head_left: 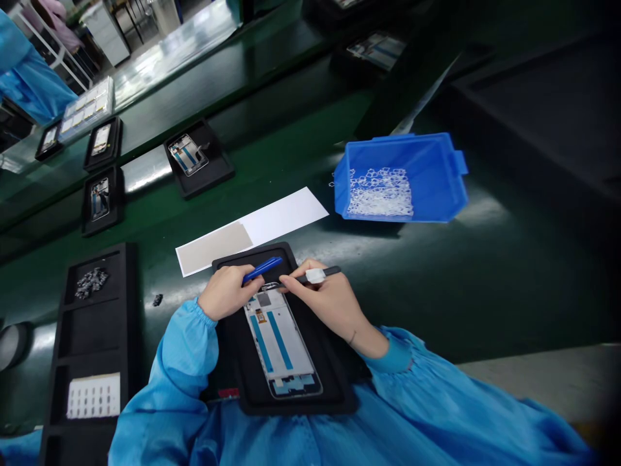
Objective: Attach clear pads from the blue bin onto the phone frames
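Note:
A phone frame (284, 343) with two blue strips and a silver-grey back lies in a black foam tray (330, 382) before me. My left hand (227, 292) is closed round a blue pen-shaped tool (262, 268), its fingers at the frame's upper left corner. Between the thumb and fingers of my right hand (332, 301) are black tweezers (331, 270) wrapped in white tape. Their tips point left, over the top edge of the frame. Whether the tips grip anything is too small to tell.
A blue bin (436, 184) of small white rings stands at the right rear. Beyond my tray lies a white card (286, 213). At left, a black compartment tray (129, 310) holds small dark parts and a white sheet. Further trays with phone frames (188, 155) stand behind; a blue-clothed person (33, 84) is at upper left.

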`<state>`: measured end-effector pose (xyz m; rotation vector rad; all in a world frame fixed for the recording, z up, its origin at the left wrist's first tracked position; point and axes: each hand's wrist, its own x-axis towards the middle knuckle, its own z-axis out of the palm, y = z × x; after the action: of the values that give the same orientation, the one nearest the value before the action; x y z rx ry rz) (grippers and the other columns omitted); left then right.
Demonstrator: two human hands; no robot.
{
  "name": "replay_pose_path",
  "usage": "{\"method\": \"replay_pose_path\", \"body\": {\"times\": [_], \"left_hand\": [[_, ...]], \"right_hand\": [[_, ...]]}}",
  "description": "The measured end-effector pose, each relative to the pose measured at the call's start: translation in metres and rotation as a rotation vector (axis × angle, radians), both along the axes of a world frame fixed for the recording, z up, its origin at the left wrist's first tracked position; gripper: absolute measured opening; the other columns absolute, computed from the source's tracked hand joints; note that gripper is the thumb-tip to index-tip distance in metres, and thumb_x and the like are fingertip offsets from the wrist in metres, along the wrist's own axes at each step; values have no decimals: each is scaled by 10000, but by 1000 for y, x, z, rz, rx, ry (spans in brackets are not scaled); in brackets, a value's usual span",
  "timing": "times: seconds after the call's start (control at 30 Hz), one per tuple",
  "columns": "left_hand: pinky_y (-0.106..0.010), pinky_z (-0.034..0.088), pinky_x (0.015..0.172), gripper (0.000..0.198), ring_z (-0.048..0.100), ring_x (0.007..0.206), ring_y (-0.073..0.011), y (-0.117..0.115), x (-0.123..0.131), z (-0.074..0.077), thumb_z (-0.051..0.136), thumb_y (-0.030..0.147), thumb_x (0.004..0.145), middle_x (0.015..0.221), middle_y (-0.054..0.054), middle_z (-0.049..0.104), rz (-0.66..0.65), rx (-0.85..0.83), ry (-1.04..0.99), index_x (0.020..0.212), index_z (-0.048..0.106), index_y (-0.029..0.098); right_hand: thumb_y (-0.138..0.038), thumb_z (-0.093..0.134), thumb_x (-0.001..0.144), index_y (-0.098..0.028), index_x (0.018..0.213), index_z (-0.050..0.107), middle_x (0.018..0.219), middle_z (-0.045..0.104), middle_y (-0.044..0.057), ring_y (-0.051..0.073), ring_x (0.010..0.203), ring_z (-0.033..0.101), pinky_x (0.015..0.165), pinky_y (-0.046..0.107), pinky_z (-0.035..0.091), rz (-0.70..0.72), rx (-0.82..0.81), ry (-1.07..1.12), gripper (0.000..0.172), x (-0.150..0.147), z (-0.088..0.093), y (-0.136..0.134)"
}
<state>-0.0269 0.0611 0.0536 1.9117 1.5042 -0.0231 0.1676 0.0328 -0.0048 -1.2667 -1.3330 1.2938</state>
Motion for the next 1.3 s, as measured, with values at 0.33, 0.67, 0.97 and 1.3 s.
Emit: {"method": "replay_pose_path", "body": {"times": [0.33, 0.67, 0.97, 1.3], "left_hand": [[-244, 295, 556, 215, 485, 569, -128, 0, 1, 0, 537, 312, 943, 626, 32, 537, 6, 10, 12, 785, 601, 181], [-246, 304, 559, 203, 495, 569, -130, -1, 0, -2, 538, 314, 936, 633, 34, 547, 9, 17, -11, 791, 605, 190], [-246, 325, 571, 204, 531, 598, -136, 0, 0, -2, 529, 318, 939, 668, 27, 585, -6, 22, -15, 809, 622, 192], [-250, 335, 567, 213, 516, 584, -132, 0, 0, -1, 522, 323, 936, 656, 27, 576, 1, 17, -12, 808, 626, 188]], "right_hand": [[-522, 671, 870, -198, 726, 585, 678, 608, 27, 240, 616, 644, 505, 297, 414, -7, 19, -23, 365, 0, 0, -1], [-622, 669, 893, -198, 731, 603, 712, 616, 45, 238, 623, 627, 535, 306, 457, 6, 40, -53, 459, 1, 0, 0], [-615, 662, 893, -195, 732, 595, 680, 606, 39, 220, 574, 597, 496, 298, 419, 10, 29, -66, 455, 2, 1, -1], [-582, 666, 890, -195, 728, 608, 701, 616, 49, 228, 590, 595, 489, 305, 412, 7, 29, -57, 423, 2, 1, -1]]}}
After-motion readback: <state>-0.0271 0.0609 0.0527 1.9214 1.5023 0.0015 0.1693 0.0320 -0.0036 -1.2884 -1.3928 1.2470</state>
